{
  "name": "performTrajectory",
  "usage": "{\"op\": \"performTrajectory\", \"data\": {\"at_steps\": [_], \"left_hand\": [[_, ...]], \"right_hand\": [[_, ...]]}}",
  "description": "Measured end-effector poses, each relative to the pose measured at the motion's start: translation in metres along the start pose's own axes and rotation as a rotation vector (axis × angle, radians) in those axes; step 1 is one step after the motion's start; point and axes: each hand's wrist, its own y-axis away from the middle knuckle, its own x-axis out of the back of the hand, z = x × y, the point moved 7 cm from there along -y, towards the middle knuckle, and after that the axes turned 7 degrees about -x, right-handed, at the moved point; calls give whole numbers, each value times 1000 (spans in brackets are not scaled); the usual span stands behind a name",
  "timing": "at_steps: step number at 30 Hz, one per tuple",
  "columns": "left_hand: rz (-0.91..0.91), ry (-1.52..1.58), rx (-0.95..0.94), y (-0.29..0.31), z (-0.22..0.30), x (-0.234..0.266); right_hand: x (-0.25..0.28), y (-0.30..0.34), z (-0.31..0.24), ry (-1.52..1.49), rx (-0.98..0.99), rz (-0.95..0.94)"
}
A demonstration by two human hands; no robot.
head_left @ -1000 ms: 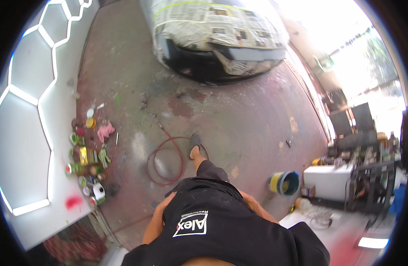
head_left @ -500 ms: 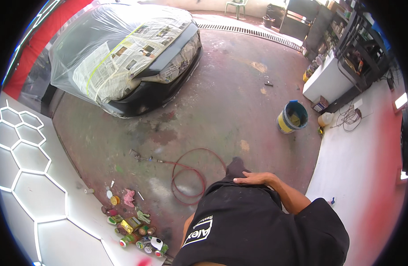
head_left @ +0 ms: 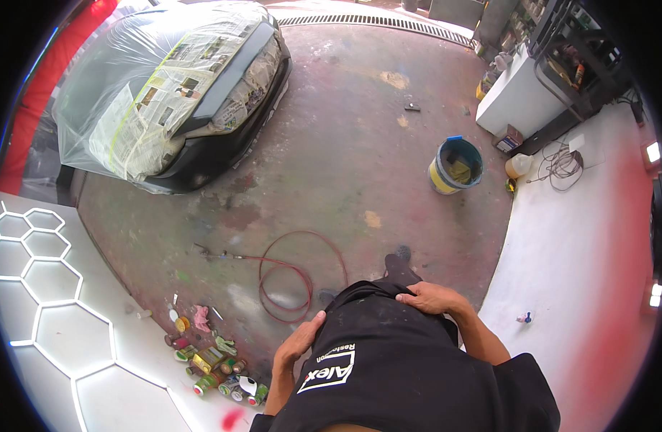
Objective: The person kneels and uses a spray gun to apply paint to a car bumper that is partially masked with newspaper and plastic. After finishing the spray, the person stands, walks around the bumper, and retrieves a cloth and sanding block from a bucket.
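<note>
My left hand (head_left: 301, 340) lies along the left side of my black T-shirt (head_left: 417, 360), its fingers stretched forward and partly hidden by the cloth. At the front right edge of the same shirt, my right hand (head_left: 429, 297) has thumb and fingers closed on the hem. Below the hem, a dark trouser leg and a shoe (head_left: 403, 253) show on the floor. Ahead of my left hand, a red air hose (head_left: 309, 284) lies coiled, with a spray gun or similar metal fitting (head_left: 210, 253) at its end.
A car (head_left: 216, 155) masked with newspaper and plastic film stands far left. To the right are a blue-rimmed bucket (head_left: 437, 173), a white cabinet (head_left: 507, 101) and a coiled cable (head_left: 563, 164). Several cans and bottles (head_left: 210, 360) cluster at lower left beside a panel with hexagonal lights (head_left: 75, 306).
My left hand has come into view beside the shirt. The right hand has shifted along the hem. The view has moved, so car and bucket sit farther left.
</note>
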Motion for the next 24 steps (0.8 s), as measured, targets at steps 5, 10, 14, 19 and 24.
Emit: {"op": "performTrajectory", "data": {"at_steps": [5,10,14,19,24], "left_hand": [[-67,-214,-55,-15,88,-54],[-90,-407,-53,-40,168,-94],[-72,-451,-112,-67,215,-114],[52,-562,-206,-119,243,-108],[81,-769,-198,-174,295,-96]], "right_hand": [[73,13,47,-527,178,169],[151,19,101,-826,221,395],[185,22,137,-882,202,423],[229,13,167,-767,122,498],[269,15,172,-777,57,581]]}}
